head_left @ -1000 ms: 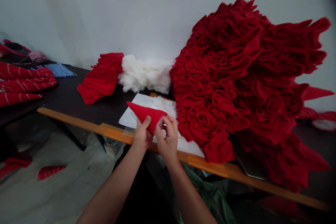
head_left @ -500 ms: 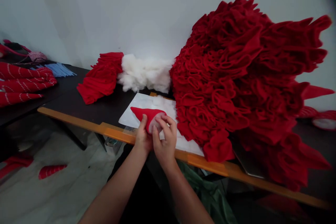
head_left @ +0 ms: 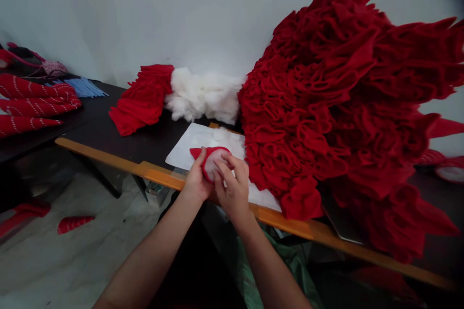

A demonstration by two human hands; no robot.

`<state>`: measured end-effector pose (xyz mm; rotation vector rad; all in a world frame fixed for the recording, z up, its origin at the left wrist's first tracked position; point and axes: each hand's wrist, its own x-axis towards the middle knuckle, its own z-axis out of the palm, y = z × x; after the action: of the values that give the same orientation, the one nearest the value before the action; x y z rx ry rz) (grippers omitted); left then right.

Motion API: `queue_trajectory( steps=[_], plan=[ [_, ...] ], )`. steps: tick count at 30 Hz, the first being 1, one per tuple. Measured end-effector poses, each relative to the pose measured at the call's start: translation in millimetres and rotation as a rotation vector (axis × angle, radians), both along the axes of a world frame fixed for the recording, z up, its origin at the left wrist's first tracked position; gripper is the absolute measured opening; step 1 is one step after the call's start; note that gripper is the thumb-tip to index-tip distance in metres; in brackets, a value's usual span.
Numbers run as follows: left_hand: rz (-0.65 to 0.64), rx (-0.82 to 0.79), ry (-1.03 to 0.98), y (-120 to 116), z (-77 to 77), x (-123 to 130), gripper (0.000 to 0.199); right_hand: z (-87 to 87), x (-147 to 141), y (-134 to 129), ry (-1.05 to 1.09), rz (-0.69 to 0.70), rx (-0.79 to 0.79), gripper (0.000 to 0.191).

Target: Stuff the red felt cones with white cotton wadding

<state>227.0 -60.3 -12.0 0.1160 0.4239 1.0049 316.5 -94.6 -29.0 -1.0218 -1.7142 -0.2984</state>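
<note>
we hold a red felt cone [head_left: 208, 155] above a white sheet [head_left: 181, 148] near the front edge of the black table [head_left: 96, 128], its wide end turned toward us and filled with white stuffing [head_left: 213, 162]. our left hand [head_left: 197, 179] is wrapped around the cone's side, thumb on top, partly closed on it. our right hand [head_left: 234, 186] has its fingers loosely curled, the tips at the stuffing; we cannot tell whether they grip any. to our right rises a big heap of red felt pieces [head_left: 308, 96]. behind the sheet we see a mound of fluffy white fibre [head_left: 205, 94], just beside a smaller red felt stack [head_left: 143, 101].
</note>
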Motion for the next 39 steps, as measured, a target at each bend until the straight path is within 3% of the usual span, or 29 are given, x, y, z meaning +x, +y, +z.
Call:
queue_trajectory(
  steps=[4,11,15,18,21,25,29,32,36,39],
  plan=[
    [-0.036,0.018,-0.01,-2.2,1.1,3.0,0.037,0.7,-3.4,3.9,0.008,-0.021,-0.043,0.023],
    [0.035,-0.009,0.042,-3.2,4.6,2.2,0.03,-3.7,0.7,10.4,-0.105,-0.12,0.059,0.015],
    [0.032,0.011,0.039,0.2,3.6,-0.7,0.03,-0.3,8.3,5.8,-0.058,-0.033,0.04,0.023],
    [-0.004,0.008,0.029,2.7,1.4,-2.1,0.031,-0.4,13.4,2.9,-0.143,0.027,0.044,0.032],
    [0.001,0.004,0.07,1.9,2.3,-0.7,0.026,-2.1,14.2,4.5,-0.193,0.045,0.014,0.028],
    [0.065,0.089,0.112,-1.2,7.4,-4.6,0.024,-3.6,11.1,6.2,0.054,0.023,-0.04,0.024],
    [-0.037,0.114,0.114,-1.7,4.2,-16.7,0.023,-5.0,6.1,2.5,0.406,0.084,-0.203,0.021],
    [-0.032,0.127,0.141,-1.2,-3.2,-21.0,0.024,-6.6,1.2,-1.8,0.582,0.149,-0.339,0.02],
    [0.09,0.127,0.131,-0.7,-7.9,-17.3,0.02,-6.6,-3.5,-9.2,0.661,0.2,-0.41,0.025],
    [0.169,0.089,0.114,-0.2,-6.0,-12.7,0.013,-4.7,-5.4,-14.3,0.572,0.149,-0.319,0.031]
  ],
)
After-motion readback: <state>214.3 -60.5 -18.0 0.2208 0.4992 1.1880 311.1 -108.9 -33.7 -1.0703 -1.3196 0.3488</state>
